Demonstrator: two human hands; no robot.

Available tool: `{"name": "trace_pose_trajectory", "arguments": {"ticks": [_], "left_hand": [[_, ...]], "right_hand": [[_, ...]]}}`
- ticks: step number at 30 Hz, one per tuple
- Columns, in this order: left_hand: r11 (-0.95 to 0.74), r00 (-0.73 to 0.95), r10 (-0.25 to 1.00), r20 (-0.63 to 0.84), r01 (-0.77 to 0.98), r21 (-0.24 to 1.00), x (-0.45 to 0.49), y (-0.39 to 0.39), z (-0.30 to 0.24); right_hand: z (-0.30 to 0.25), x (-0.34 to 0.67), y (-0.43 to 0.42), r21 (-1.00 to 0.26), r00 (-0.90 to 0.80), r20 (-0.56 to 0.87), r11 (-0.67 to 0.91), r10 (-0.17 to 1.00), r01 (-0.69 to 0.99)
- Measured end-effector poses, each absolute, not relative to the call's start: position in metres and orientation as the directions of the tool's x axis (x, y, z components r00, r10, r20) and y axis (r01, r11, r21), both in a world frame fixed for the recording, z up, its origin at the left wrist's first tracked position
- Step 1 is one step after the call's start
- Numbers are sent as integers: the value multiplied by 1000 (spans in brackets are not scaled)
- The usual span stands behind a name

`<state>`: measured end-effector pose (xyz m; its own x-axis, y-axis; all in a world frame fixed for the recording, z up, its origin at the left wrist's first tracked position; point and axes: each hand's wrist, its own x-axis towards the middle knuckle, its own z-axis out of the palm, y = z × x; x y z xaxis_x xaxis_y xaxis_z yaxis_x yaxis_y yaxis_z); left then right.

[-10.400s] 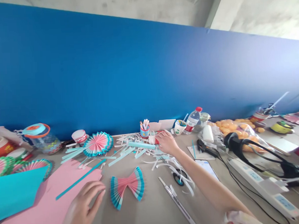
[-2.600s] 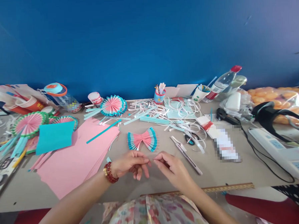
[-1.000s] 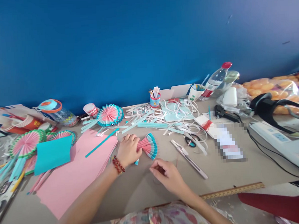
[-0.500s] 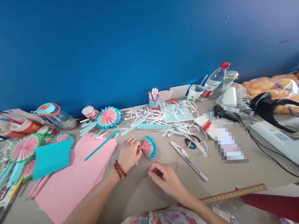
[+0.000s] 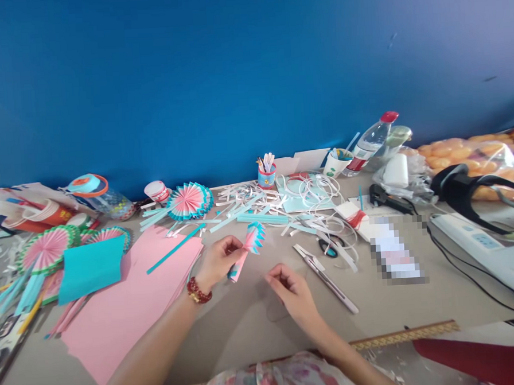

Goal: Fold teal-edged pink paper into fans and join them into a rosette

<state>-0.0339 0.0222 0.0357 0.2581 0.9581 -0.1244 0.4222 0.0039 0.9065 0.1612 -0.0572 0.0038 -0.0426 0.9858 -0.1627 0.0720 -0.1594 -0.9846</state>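
Note:
My left hand (image 5: 220, 262) pinches a pleated paper fan (image 5: 255, 238) at its narrow middle, above the table. The fan is pink with turquoise edges; its far end spreads out, while a folded end sticks out below my fingers. To the right, my right hand (image 5: 290, 291) is closed, thumb against fingertips. A thin thread (image 5: 273, 319) loops below it and seems to run into the pinch. Beyond my right hand lie a utility knife (image 5: 331, 285) and black-handled scissors (image 5: 329, 247).
Pink paper sheets (image 5: 147, 284) and a turquoise sheet (image 5: 93, 270) lie at left, by finished paper rosettes (image 5: 48, 249). Another rosette (image 5: 188, 200) stands behind, beside scattered paper strips (image 5: 249, 203). At right are thread wound on a card (image 5: 355, 219), a bottle (image 5: 370, 143) and a power strip (image 5: 478, 235).
My left hand has lifted and turned the fan, so it appears narrower and its lower folded end shows. My right hand has shifted slightly right and stays closed.

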Motion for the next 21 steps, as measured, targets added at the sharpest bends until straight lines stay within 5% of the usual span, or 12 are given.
{"name": "trace_pose_trajectory", "arguments": {"ticks": [2,5,14,21], "left_hand": [[159,254,945,-207,197,968,-33,20,38],[189,226,950,-214,130,973,-35,18,40],[-119,240,970,-27,572,812,-62,19,32],[-288,300,951,70,785,548,-57,18,17]], "right_hand": [[2,162,-52,-979,7,-204,-204,979,-8],[1,162,-46,-971,10,-229,-227,973,-73],[3,162,-55,-984,14,-170,-170,985,60],[14,173,-63,-982,-32,-99,-93,995,164]]}}
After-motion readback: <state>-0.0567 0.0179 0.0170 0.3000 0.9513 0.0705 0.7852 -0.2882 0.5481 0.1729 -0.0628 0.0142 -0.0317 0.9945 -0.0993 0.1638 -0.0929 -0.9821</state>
